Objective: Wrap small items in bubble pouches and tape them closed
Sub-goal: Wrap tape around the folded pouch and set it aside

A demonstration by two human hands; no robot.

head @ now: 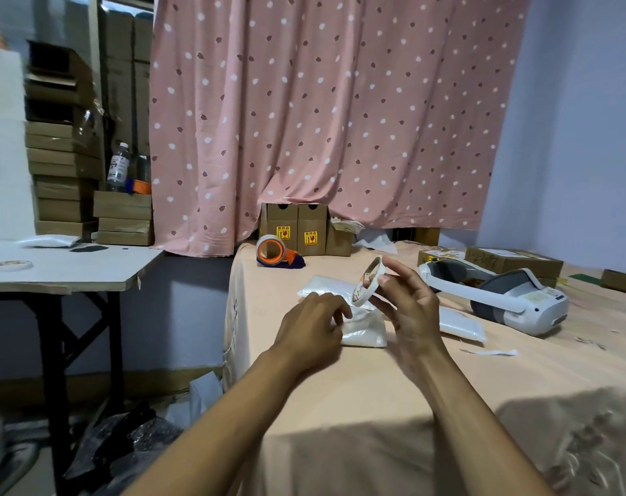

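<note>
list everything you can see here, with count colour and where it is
table: 1, pink cloth, centre
curtain: 1, pink dotted, behind
small tape roll: 1, white printed, in right hand
bubble pouch: 1, white, under left hand
spare pouches: 2, white, behind and right of it
tape dispenser: 1, orange, table's far left
headset: 1, white-grey, table's right
upright boxes: about 3, brown, against curtain
flat boxes: several, brown, far right
paper strip: 1, white, near headset
side table: 1, white top, left
stacked boxes: many, brown, far left
bottle: 1, clear, on those boxes
left hand: 1, grips the bubble pouch
right hand: 1, pinches the small tape roll
</note>
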